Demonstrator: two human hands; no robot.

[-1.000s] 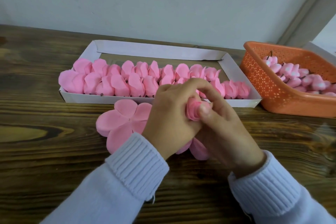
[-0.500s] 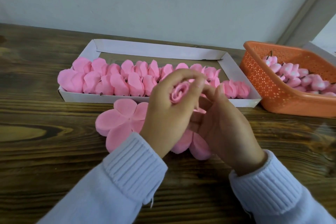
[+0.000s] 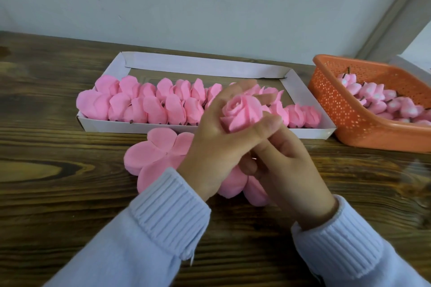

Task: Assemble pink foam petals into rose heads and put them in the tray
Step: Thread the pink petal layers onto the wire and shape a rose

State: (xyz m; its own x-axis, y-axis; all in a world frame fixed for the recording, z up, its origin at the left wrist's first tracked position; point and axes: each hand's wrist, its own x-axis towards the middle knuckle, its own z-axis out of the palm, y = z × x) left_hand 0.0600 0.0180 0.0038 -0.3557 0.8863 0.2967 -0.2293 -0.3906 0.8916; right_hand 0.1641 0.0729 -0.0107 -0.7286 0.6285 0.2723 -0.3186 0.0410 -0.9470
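Rose head (image 3: 242,112) is held above the surface (image 3: 58,193), in front of the tray (image 3: 205,66), in the grip of the left hand (image 3: 217,147): fingers curled behind it, thumb laid across its lower front petal. The right hand (image 3: 286,165) sits directly beneath with fingers curled toward the base. Whether its grip is closed on the base is hidden by the left thumb and cannot be determined. The outer petals look wrapped but loosely seated, so the step in hand is judged to be final shaping before placement. Recommended: apply light pressure at the base only, since foam likely creases readily, and smooth the outer petals upward evenly, leaving the spiral centre untouched. The tray holds rows of finished heads (image 3: 149,107), with bare floor along its far side; lay the head to match the rows. Flat petal cutouts (image 3: 158,151) lie under the wrists and should not be pressed. A basket (image 3: 349,119) of buds stands to the right.
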